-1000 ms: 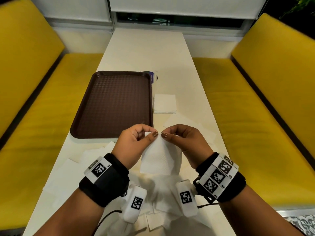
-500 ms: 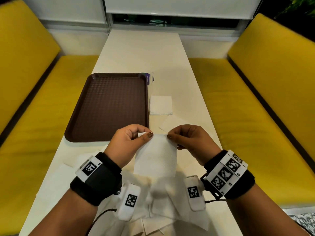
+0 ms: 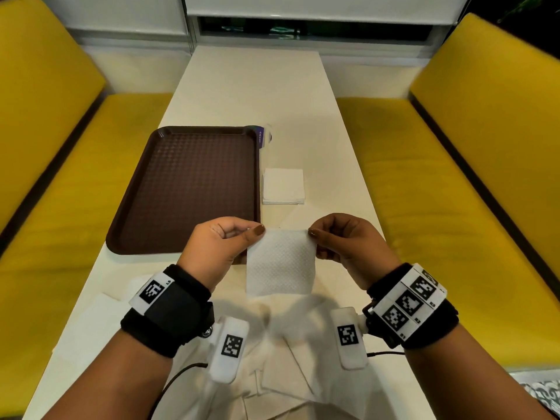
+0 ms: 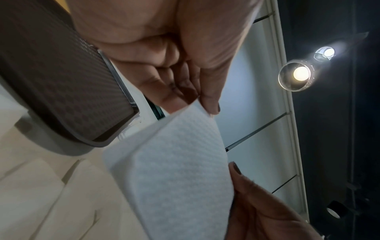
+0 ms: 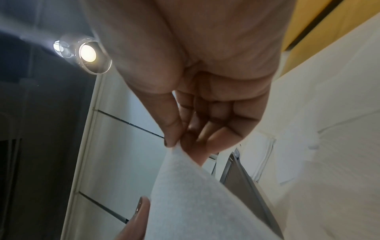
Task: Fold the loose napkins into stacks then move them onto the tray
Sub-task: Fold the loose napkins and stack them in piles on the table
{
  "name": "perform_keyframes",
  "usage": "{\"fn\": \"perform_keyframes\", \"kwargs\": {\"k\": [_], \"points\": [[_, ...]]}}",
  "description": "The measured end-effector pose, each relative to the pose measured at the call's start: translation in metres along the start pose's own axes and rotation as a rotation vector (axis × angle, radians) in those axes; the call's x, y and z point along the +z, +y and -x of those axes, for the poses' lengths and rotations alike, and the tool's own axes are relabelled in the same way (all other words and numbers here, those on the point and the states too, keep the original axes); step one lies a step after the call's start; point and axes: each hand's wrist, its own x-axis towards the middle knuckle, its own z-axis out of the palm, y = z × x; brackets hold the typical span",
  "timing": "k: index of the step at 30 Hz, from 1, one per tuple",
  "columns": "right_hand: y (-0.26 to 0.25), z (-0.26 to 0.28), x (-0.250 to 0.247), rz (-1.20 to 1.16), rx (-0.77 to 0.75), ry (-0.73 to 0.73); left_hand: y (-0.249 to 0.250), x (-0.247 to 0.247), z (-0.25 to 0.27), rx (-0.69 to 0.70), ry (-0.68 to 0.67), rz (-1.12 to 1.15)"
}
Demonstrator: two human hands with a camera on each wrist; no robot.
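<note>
Two hands share one napkin (image 3: 280, 262): the left hand (image 3: 216, 247) pinches its top left corner between thumb and forefinger, and the right hand (image 3: 348, 244) pinches the top right corner the same way, the remaining fingers of both curled in towards the palms. The sheet hangs from those two corners above the near end of the worktop (image 3: 251, 86), roughly square and drawn fairly flat between the pinches.

It looks like thin embossed paper, very light and quite limp; the left wrist view shows it bowing softly under its own weight. I judge that it will hold no shape unless kept taut, will crease wherever it is pressed, and could tear if the corners are pulled apart hard. Corners and edges are the sensible places to grip, with a light fingertip pinch; the dimpled surface should keep it from slipping.

Beneath the wrists, loose napkins (image 3: 272, 374) lie overlapping and rumpled on the near part of the worktop. Beyond the hands, a small stack of folded napkins (image 3: 283, 186) sits just right of the brown tray (image 3: 185, 189), close to its right rim; whether they touch I cannot tell. The tray lies left of centre and nothing shows on it. A small object with a purple label (image 3: 264, 137) stands at its far right corner. Yellow benches (image 3: 454, 177) flank both sides.
</note>
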Motion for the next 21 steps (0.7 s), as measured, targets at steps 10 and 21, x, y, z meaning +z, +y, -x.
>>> {"fn": "perform_keyframes", "kwargs": {"k": [10,21], "points": [[0.005,-0.029,-0.011,-0.148,0.075,0.079,-0.017,0.010,-0.019,-0.174,-0.086,-0.007],[0.014,-0.084,-0.009,-0.063,0.202,0.018,-0.014,0.011,-0.074,-0.163,0.079,-0.036]]}}
